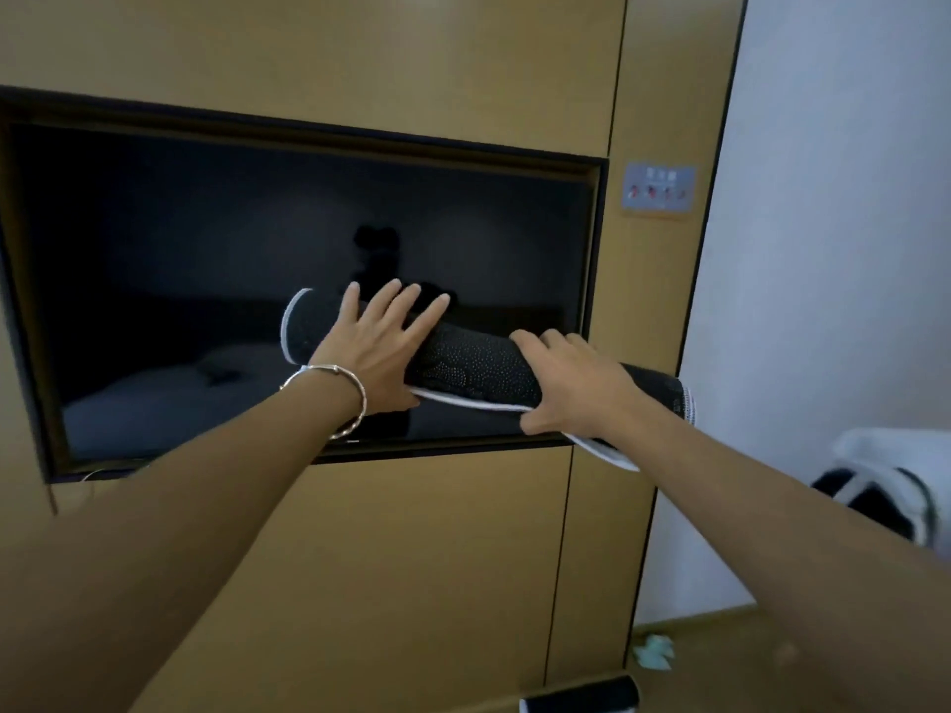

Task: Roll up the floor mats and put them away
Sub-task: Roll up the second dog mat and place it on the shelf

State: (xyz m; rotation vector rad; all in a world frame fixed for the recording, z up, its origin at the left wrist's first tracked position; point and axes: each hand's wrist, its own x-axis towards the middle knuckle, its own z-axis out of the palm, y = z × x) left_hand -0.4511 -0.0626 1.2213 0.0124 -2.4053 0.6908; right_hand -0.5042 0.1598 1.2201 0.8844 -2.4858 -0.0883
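Facing a tan wooden panelled wall (360,558) with a wide black flat screen (206,249) set into a recess. Held up in mid-air before the screen's lower right corner, resting on nothing: a rolled black dotted floor mat with white edging (473,362), lying roughly level. On its left part, the left hand (375,347), grip slack, fingers straight and fanned over the top of the roll, thumb tucked below. Near its right end, the right hand (571,383), grip closed round the roll, thumb underneath. Below that hand, a loose white-trimmed tail (607,455) hanging free, so seemingly the last of the rolling, just ahead of stowing. Next, probably: tuck that tail in, tighten both grips, carry to storage without letting the coil spring open. Low at the right edge, a second black mat with white trim (869,499); at the bottom edge, a short black roll (581,696), perhaps already done.
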